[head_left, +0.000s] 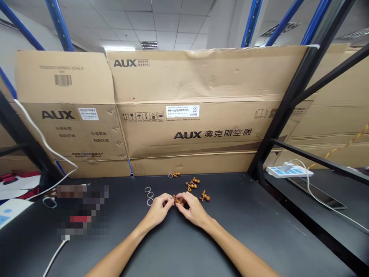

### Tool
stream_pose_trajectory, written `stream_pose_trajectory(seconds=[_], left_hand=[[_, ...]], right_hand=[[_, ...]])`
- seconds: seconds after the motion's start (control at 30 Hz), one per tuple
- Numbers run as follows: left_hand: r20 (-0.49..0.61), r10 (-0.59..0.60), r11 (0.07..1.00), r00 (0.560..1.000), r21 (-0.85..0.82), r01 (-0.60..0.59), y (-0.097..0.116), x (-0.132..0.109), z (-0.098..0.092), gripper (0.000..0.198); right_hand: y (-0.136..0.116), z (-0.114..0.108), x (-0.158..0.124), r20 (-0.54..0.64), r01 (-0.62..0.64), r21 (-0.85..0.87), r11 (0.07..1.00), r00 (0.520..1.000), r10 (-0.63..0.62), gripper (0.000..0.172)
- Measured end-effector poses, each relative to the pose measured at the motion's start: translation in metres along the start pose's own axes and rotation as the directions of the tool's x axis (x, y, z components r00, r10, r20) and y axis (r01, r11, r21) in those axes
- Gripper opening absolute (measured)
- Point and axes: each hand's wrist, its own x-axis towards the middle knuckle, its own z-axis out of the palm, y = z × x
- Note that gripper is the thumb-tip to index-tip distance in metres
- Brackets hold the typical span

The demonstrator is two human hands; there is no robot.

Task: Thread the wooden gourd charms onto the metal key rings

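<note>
Head view: both forearms come in from 6 o'clock and meet at the middle of the black tabletop (236, 234). The left hand (158, 211) and right hand (193, 209) are each curled nearly closed. Their thumb and forefinger tips pinch one small brown wooden charm (177, 200), held between them just above the surface, with the other fingers tucked under. Whether a ring already sits on it cannot be told, as the fingers cover that part. Three metal rings (149, 195) lie flat and close together at 10 o'clock of the left hand. Loose charms (192, 184) of the same kind sit at 12 to 1 o'clock of the right hand. A single charm (205, 197) lies just beside that hand's knuckles at 2 o'clock, and a ringed charm (174, 175) lies farther off at 12 o'clock, near the cardboard boxes (201, 127). The power strip (288, 170) at 3 o'clock and the white cable (49, 150) at 9 o'clock are both well apart from the work. Judgement on technique: the piece is tiny and rounded, so a fingertip grip on its narrow neck looks safer than one on the bulb. One hand should fix it while the other does the fine turning. Working low over the tabletop limits any drop, and resting the wrists on the surface would steady the pinch. The rings are within easy reach of the left hand.
</note>
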Motion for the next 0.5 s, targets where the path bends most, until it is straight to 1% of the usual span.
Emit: stream_pose_trajectory(seconds=[0.1, 0.2, 0.5], left_hand=[[0.01, 0.009, 1.0, 1.0, -0.002, -0.009, -0.0021, 0.0003, 0.0004, 0.034], [0.019, 0.015, 1.0, 1.0, -0.005, -0.015, -0.004, 0.0005, 0.0006, 0.035], [0.033, 0.009, 0.999, 0.999, -0.054, -0.008, -0.0062, 0.0015, -0.0019, 0.036]], right_hand=[[-0.0035, -0.0016, 0.0008, 0.027, 0.051, -0.01, 0.999, 0.998, -0.051, 0.011], [-0.0058, -0.003, 0.0014, 0.053, 0.088, -0.034, 0.996, 0.995, -0.086, 0.011], [-0.0076, -0.0037, 0.002, 0.046, 0.098, -0.081, 0.992, 0.994, -0.095, 0.013]])
